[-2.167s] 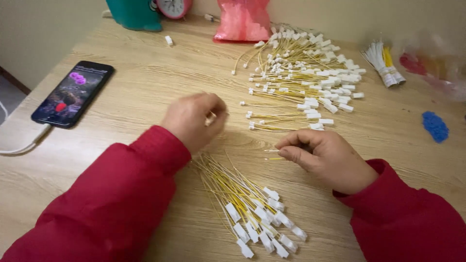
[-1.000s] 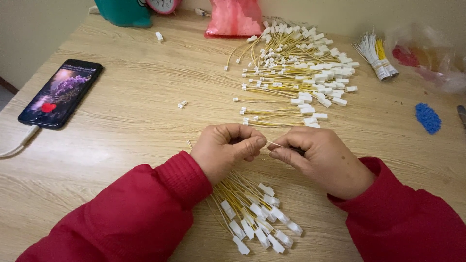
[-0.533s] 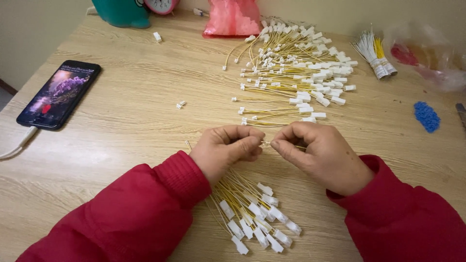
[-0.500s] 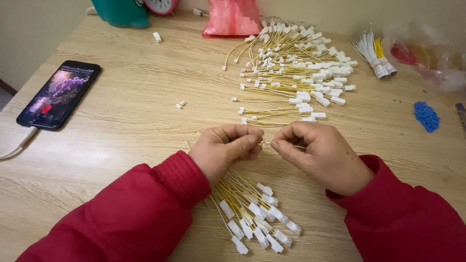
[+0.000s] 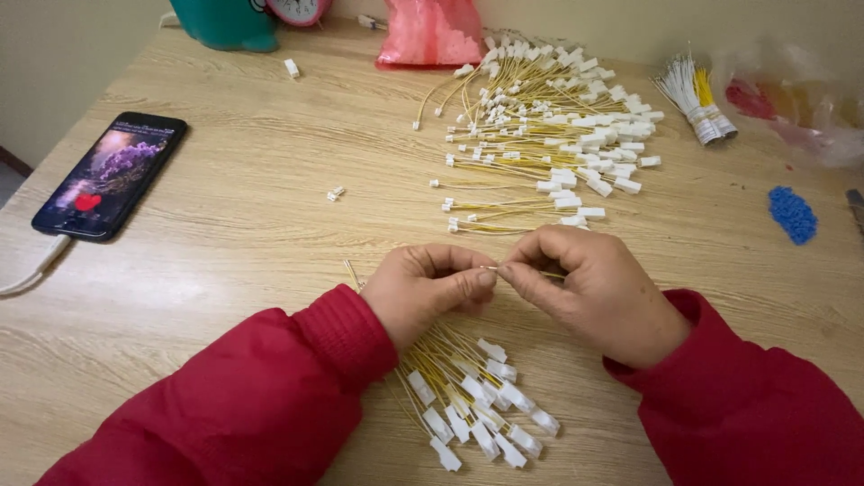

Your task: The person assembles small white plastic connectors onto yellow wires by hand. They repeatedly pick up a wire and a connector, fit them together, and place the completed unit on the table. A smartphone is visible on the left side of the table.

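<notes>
Your left hand (image 5: 427, 292) and right hand (image 5: 594, 288) meet fingertip to fingertip over the pale wooden counter (image 5: 252, 225), both pinched shut on one thin yellow wire (image 5: 490, 268) held between them. Just below your wrists lies a bundle of yellow wires with white plastic connectors (image 5: 472, 409). A larger loose heap of the same wires (image 5: 549, 126) spreads further up the counter. A black smartphone with a lit screen (image 5: 110, 175) lies well to your left.

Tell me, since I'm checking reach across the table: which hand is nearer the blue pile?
Right. The right hand lies left of and below the blue pile by the table's right edge; the left hand sits farther left, beyond the right hand.
</notes>
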